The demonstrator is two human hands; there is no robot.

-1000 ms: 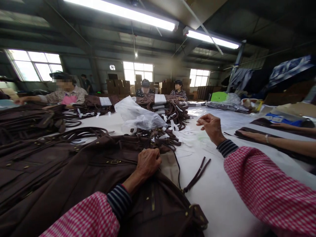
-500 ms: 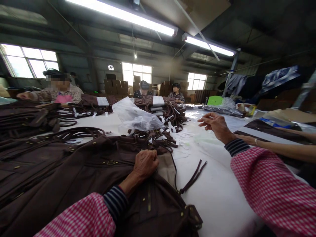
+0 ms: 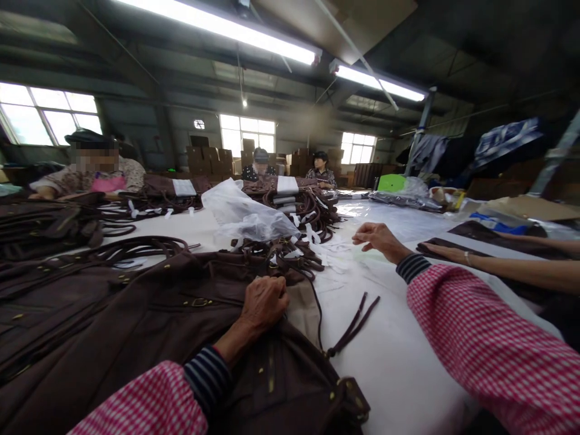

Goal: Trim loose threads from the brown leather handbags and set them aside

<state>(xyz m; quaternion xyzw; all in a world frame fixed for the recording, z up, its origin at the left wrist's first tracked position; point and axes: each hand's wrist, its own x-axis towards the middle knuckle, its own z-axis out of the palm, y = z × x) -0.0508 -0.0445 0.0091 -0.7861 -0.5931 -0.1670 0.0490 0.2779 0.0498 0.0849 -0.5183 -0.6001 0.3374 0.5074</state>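
A large dark brown bag (image 3: 181,338) lies flat in front of me, its beige lining (image 3: 304,305) showing at the open edge. My left hand (image 3: 263,302) is closed on the bag's top edge, fingers curled under and partly hidden. Over the white table surface, to the right of the bag, my right hand (image 3: 378,240) hangs in the air with its fingers bent and a little apart, holding nothing visible. A brown tasselled cord (image 3: 351,329) trails from the bag onto the table.
Beyond the bag sit stacked brown bags (image 3: 286,196) with straps and white tags, and crumpled clear plastic (image 3: 254,217). At the right, another person's hands rest on a brown piece with a grey strip (image 3: 492,246). Several people sit across the table.
My right hand has moved slightly left and lower. The person at the far left has lowered an arm. My left hand stays on the bag.
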